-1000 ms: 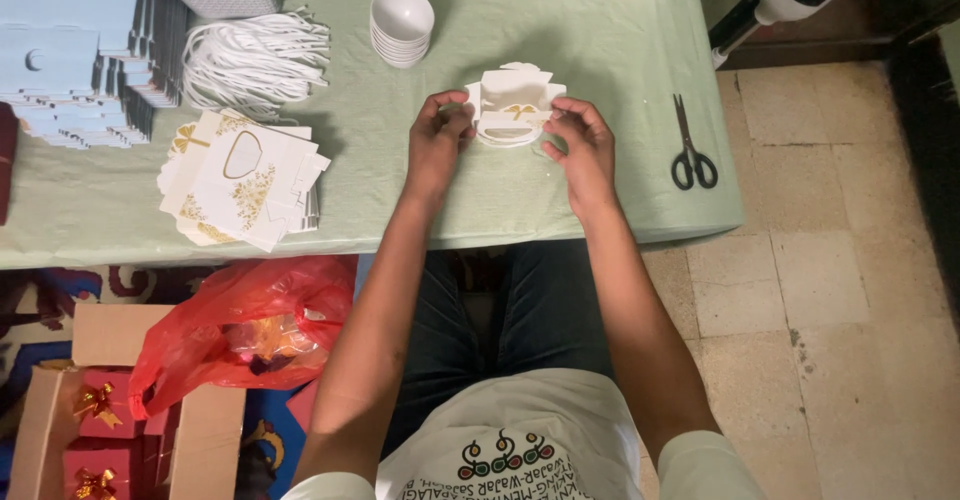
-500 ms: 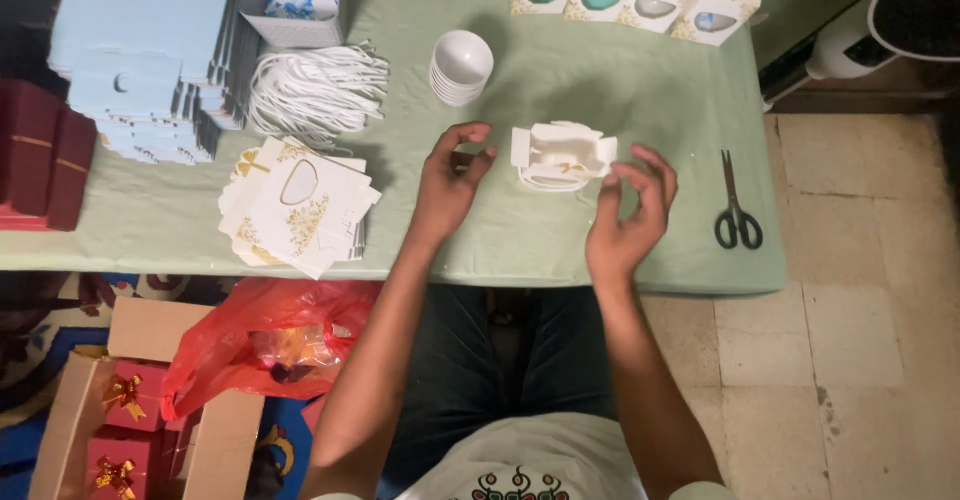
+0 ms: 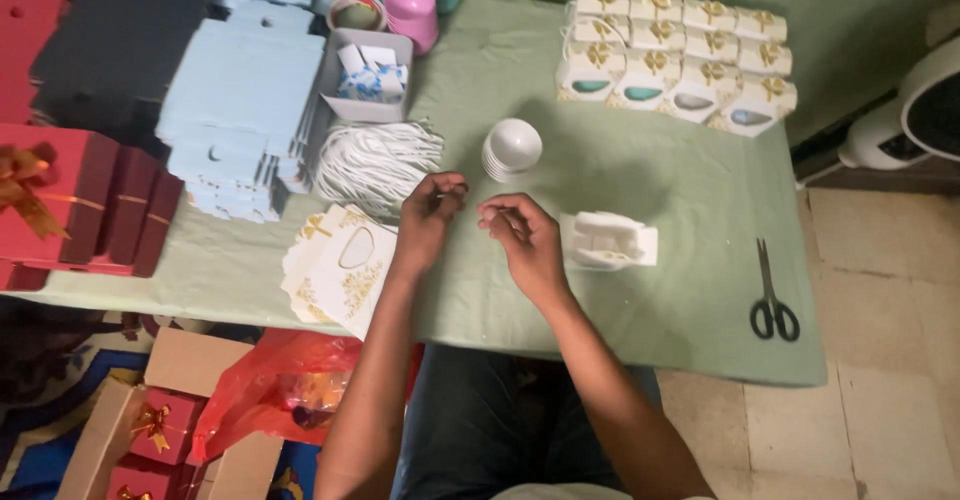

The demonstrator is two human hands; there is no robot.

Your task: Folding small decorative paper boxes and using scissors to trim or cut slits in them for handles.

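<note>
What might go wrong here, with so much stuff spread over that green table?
The stack of flat white-and-gold cards overhangs the near edge of the table, so the left hand or its forearm might knock some off. The small white box lies just beside the right hand and might get pushed or dented. The scissors lie near the table's right corner, where a bump might send them to the floor.

Home craft corner: green-clothed table point(image 3: 640, 290) crowded with finished white favour boxes point(image 3: 672, 56), flat blue box blanks point(image 3: 245, 100), scissors point(image 3: 772, 295); tiled floor point(image 3: 880, 260), cardboard cartons point(image 3: 150, 430) below.
</note>
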